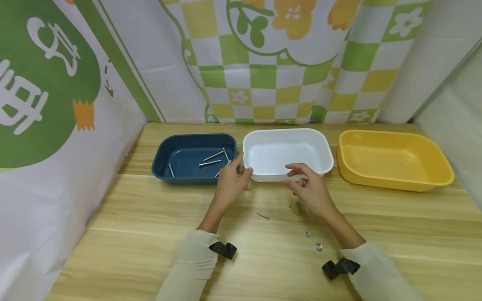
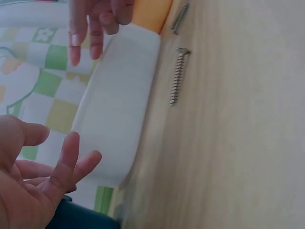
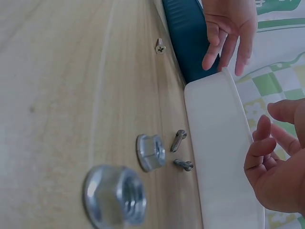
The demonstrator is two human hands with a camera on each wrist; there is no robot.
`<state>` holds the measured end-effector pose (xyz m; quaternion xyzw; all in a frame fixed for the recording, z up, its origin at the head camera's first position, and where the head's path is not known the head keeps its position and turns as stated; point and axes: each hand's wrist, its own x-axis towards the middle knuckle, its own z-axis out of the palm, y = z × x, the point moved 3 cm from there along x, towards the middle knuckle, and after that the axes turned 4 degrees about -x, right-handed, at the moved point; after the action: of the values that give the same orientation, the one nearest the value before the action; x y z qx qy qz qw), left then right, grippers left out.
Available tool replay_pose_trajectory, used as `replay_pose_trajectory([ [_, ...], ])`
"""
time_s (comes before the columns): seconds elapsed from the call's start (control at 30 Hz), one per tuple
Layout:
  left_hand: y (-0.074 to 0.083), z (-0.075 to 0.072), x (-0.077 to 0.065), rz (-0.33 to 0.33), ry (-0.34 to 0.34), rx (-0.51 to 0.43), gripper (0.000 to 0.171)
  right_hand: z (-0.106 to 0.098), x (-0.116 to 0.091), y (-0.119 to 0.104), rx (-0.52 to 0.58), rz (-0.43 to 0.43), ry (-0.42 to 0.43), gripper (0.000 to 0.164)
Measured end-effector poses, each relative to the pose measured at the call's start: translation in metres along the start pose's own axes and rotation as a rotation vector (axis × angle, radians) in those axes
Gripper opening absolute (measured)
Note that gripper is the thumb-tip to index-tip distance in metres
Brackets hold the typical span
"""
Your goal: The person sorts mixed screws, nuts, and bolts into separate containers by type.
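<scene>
My left hand (image 1: 232, 180) hovers between the white bin (image 1: 286, 175) and the dark blue bin (image 1: 177, 180), its fingers spread and holding nothing. Over the front rim of the white bin is my right hand (image 1: 310, 190); its fingers hang loosely bent with nothing between them in the right wrist view. Below the hands, a screw (image 1: 262, 215) lies on the table, with another screw (image 1: 293, 210) near the right wrist. Closer to me lie two flanged nuts, a smaller-looking nut (image 1: 307, 234) and a nearer nut (image 1: 318, 247). The left wrist view shows the threaded shank of one screw (image 2: 177, 78).
Several long screws (image 1: 210, 163) lie in the dark blue bin. A yellow bin (image 1: 395, 182) stands at the right on the wooden table (image 1: 132, 242). Behind the bins hangs a checked, flowered cloth (image 1: 263, 77), and pale sheeting borders both sides.
</scene>
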<state>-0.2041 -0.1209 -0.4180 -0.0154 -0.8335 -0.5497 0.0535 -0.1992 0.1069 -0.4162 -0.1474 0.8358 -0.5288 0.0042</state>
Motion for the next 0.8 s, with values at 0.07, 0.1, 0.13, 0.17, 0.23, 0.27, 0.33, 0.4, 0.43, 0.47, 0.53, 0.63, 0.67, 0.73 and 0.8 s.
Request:
replay_pose_trajectory([
  [0.07,-0.001,0.005,0.001,0.010,0.009,0.033,0.063,-0.002,-0.001,0.002,0.005,0.011,0.009,0.037],
  [0.1,-0.002,0.007,0.001,0.017,0.013,0.049,0.064,-0.003,-0.001,0.003,0.005,0.016,0.012,0.038],
  [0.13,-0.003,0.009,0.002,0.028,0.021,0.077,0.065,-0.003,-0.002,0.003,0.005,0.017,0.013,0.038],
  [0.17,-0.004,0.010,0.003,0.040,0.031,0.107,0.065,-0.004,-0.002,0.004,0.008,0.018,0.012,0.038],
  [0.23,-0.005,0.013,0.004,0.055,0.047,0.150,0.066,-0.005,-0.003,0.005,0.011,0.023,0.004,0.038],
  [0.27,-0.006,0.014,0.004,0.061,0.053,0.169,0.065,-0.005,-0.004,0.006,0.010,0.026,-0.002,0.038],
  [0.33,-0.008,0.015,0.006,0.057,0.057,0.199,0.065,-0.005,-0.005,0.007,0.008,0.033,-0.014,0.038],
  [0.4,-0.010,0.016,0.006,0.037,0.052,0.210,0.066,-0.005,-0.007,0.008,0.000,0.037,-0.021,0.038],
  [0.43,-0.011,0.017,0.007,0.028,0.048,0.211,0.066,-0.005,-0.007,0.008,-0.005,0.037,-0.023,0.038],
  [0.47,-0.012,0.017,0.007,0.020,0.044,0.209,0.066,-0.005,-0.008,0.009,-0.007,0.033,-0.021,0.038],
  [0.53,-0.012,0.018,0.007,0.013,0.041,0.206,0.067,-0.005,-0.009,0.011,-0.010,0.025,-0.017,0.037],
  [0.63,-0.012,0.018,0.007,0.022,0.043,0.193,0.067,-0.004,-0.011,0.013,-0.003,0.010,-0.014,0.037],
  [0.67,-0.013,0.018,0.008,0.023,0.044,0.189,0.067,-0.004,-0.012,0.014,0.000,0.005,-0.015,0.037],
  [0.73,-0.013,0.017,0.008,0.021,0.046,0.186,0.067,-0.003,-0.013,0.016,0.007,0.004,-0.021,0.037],
  [0.8,-0.013,0.017,0.008,0.008,0.043,0.185,0.067,-0.002,-0.015,0.017,0.006,0.008,-0.026,0.037],
])
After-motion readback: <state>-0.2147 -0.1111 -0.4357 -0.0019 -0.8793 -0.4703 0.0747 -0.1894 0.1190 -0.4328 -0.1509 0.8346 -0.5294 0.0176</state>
